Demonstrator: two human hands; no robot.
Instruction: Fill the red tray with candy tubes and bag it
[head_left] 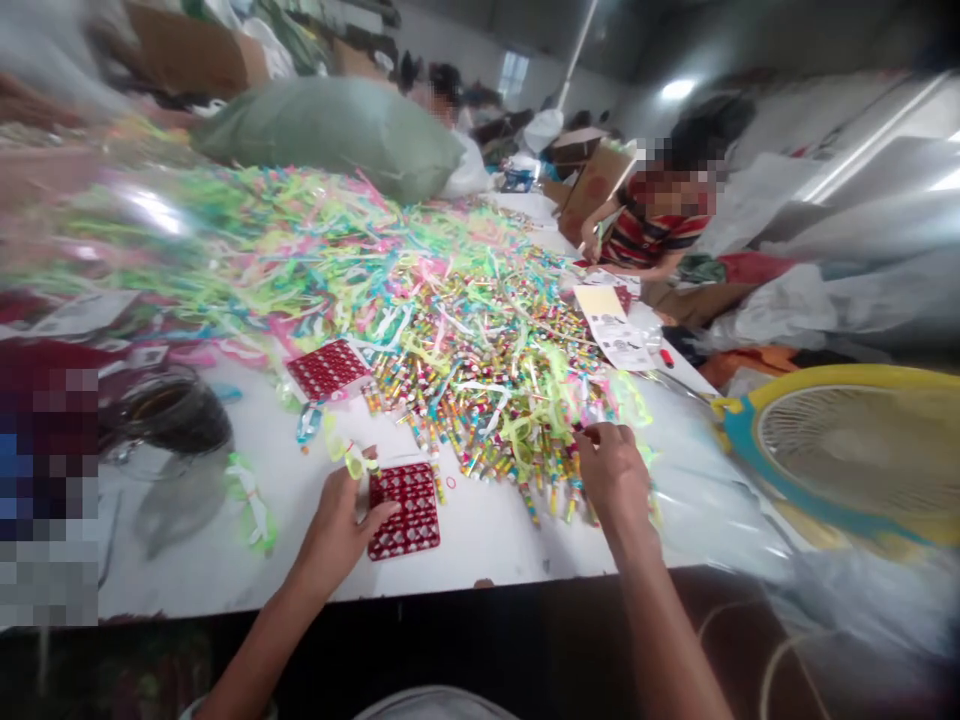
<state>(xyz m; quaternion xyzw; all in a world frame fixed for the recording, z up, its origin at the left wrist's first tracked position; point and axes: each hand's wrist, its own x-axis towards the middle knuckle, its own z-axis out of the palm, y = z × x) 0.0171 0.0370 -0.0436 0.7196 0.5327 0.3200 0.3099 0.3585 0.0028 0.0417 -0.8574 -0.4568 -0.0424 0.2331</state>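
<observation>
Bare left hand resting loose, thumb touching dark-red, square, plastic-looking tray. Bare right hand touching thin, striped sticks right of tray, grip not showing. Thumb pushing hard might be sliding tray.

Reference point: the near red patterned box. To its right, an open strip of white tabletop gives passage up to the right hand and forearm. Behind it, the heap of striped sticks bars a level approach; behind-left, a second red box obstructs. The left hand blocks its left side; its right half is accessible from above. Farther left, a green-and-white bundle and a dark bowl narrow the room.
</observation>
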